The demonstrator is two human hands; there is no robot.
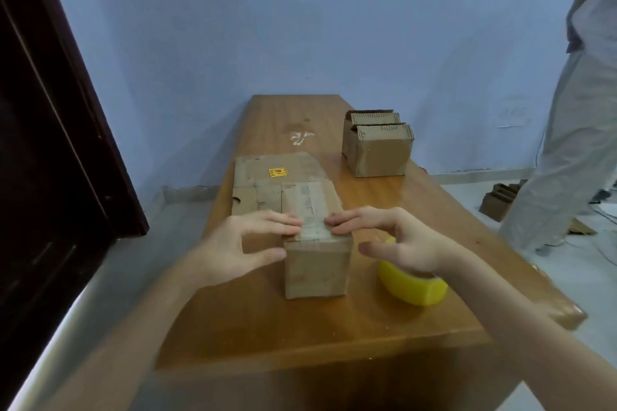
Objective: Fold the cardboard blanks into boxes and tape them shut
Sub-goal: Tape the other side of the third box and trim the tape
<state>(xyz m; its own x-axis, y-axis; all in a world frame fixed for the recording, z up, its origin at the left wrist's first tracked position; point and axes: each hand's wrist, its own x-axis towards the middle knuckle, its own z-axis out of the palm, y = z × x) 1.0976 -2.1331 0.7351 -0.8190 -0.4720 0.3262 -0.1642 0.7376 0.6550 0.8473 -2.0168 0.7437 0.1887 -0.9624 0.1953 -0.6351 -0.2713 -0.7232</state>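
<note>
A closed cardboard box [315,264] stands upright near the middle of the wooden table [300,327], with a strip of clear tape along its top. My left hand [247,240] lies on the box's left side, straight fingers pressing the top near the tape and the thumb against the front left edge. My right hand [394,237] comes from the right, its fingertips touching the top edge beside the tape and its thumb held apart from the box. A yellow tape roll [412,284] lies on the table under my right wrist. Flat cardboard blanks [263,177] lie behind the box.
Two open-topped cardboard boxes [377,147] stand at the table's far right. A scrap of clear tape [300,137] lies far on the table. A person in light clothing [574,110] stands at the right, with cardboard pieces [497,200] on the floor. A dark door [50,110] is at left.
</note>
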